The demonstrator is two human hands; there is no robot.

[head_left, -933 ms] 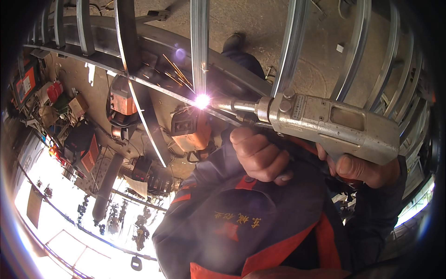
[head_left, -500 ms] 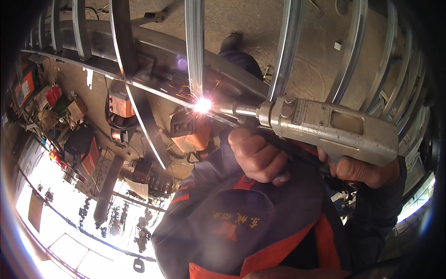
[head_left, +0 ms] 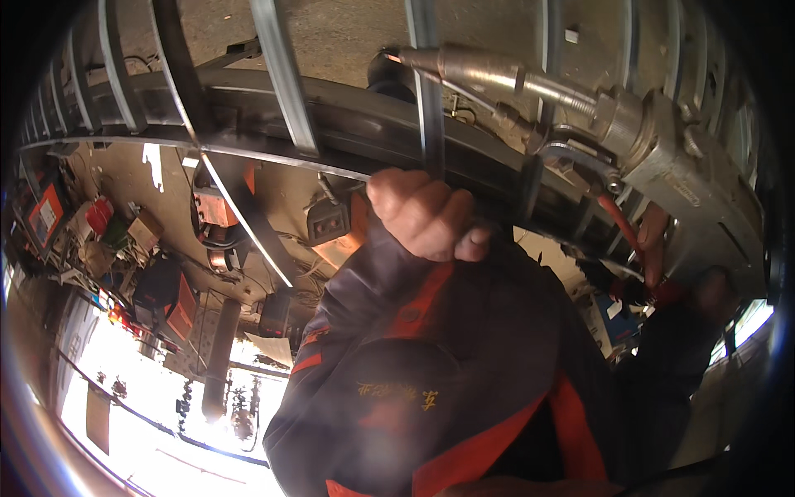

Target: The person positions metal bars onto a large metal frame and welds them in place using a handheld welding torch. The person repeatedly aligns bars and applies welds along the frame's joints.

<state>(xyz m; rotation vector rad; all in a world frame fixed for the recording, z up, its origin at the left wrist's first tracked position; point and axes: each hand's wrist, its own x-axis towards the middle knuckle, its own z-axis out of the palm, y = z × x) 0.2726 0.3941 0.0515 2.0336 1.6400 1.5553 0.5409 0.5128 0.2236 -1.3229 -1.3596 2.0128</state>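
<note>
In my right hand (head_left: 653, 242) is a metal welding gun (head_left: 675, 170), held by its grip at the right. Part of that hand is blurred and dark. The gun's nozzle points left, over the upright bars, with no arc at its tip. A thin wire guide runs beneath the nozzle, joined to a red hose (head_left: 619, 224). My left hand (head_left: 426, 214) is a closed fist over the long metal rail (head_left: 248, 157), near the foot of an upright bar (head_left: 428, 99). Whatever its fingers hold, if anything, is hidden. Another upright bar (head_left: 284, 83) meets the rail farther left.
A thin metal strip (head_left: 244, 217) slants down from the rail. Orange-and-black machines (head_left: 335, 228) and cluttered boxes (head_left: 145, 228) stand on the floor at left. A dark shoe (head_left: 389, 76) shows beyond the rail. More upright bars (head_left: 120, 70) line both sides.
The bright arc and sparks at the bar's foot have gone out. The welding gun has lifted off the joint, up and to the right. My left fist has moved up onto the rail.
</note>
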